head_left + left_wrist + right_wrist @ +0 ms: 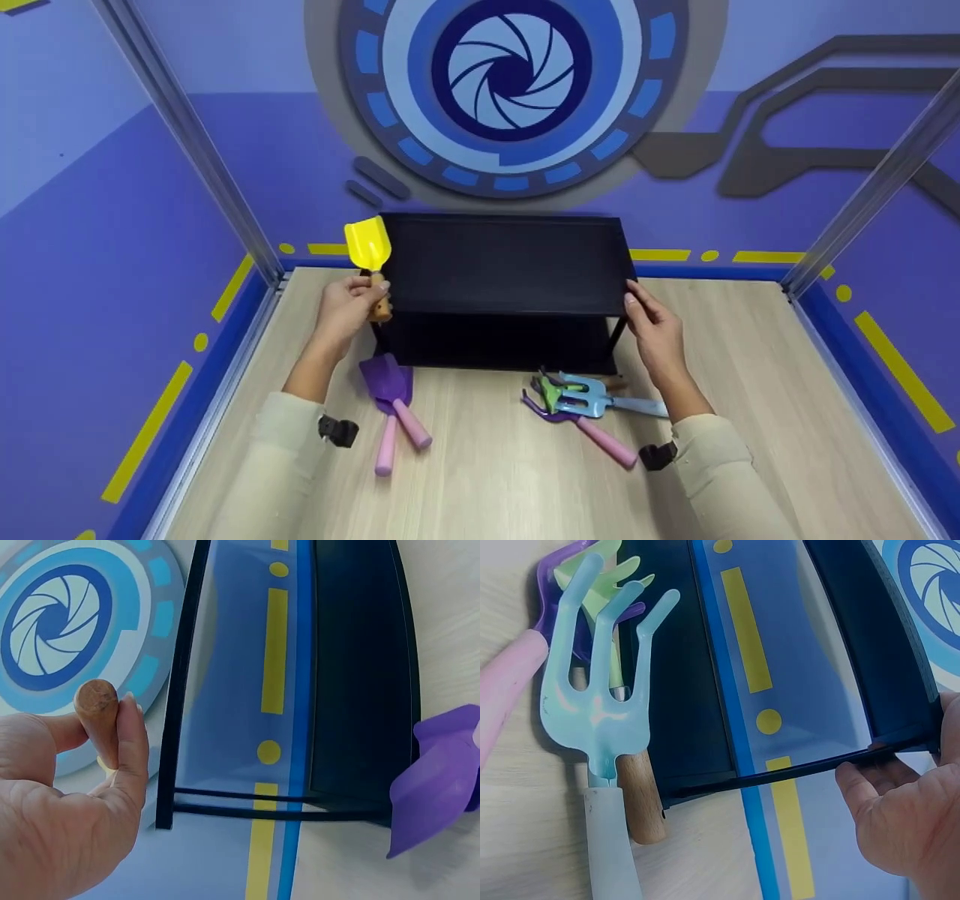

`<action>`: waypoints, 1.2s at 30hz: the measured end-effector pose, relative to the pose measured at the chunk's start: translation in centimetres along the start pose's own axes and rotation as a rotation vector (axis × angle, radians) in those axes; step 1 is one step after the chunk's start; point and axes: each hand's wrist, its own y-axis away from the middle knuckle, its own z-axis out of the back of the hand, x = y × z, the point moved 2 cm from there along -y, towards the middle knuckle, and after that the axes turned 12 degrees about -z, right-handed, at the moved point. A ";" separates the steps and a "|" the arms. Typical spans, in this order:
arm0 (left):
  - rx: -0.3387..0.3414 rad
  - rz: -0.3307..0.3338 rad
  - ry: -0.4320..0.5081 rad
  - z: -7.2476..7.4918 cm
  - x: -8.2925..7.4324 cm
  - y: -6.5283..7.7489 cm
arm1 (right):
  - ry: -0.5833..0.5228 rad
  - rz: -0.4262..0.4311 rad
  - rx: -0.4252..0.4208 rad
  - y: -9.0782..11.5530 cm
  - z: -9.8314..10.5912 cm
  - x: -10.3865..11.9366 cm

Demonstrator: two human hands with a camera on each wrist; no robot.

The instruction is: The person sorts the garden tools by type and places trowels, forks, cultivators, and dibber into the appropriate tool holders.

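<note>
My left hand (343,309) pinches the brown wooden handle (99,716) of a small yellow shovel (368,244), blade up, beside the left end of a black two-tier shelf (502,262). At the shelf's right end, my right hand (657,330) grips the upper tier's edge, with the thumb (855,784) at the frame. Two purple trowels with pink handles (386,379) lie crossed in front of the shelf's left side. By its front right corner a light blue hand fork (589,396) overlaps a green rake (551,391) and a purple rake with a pink handle (606,441).
A pale wooden table (480,465) carries everything. Behind the shelf stands a blue wall (270,172) with a round aperture emblem (510,71). Blue side panels with metal posts (195,142) bound the table left and right. A wooden handle (643,802) lies beneath the blue fork.
</note>
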 end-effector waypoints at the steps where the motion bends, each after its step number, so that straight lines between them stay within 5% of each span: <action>1: 0.002 0.000 -0.005 -0.2 0.0 -0.2 | -0.001 -0.002 0.000 0.0 0.0 0.0; 19: 0.084 0.005 0.006 -3.8 -0.5 -2.7 | -0.005 -0.026 -0.004 -0.2 0.1 0.0; 28: 0.090 -0.002 -0.071 -4.5 -0.8 -3.0 | -0.014 -0.011 0.013 -0.2 -0.1 0.0; 36: 0.119 0.019 -0.046 -5.0 -0.8 -3.3 | -0.011 -0.019 0.013 -0.1 0.1 0.0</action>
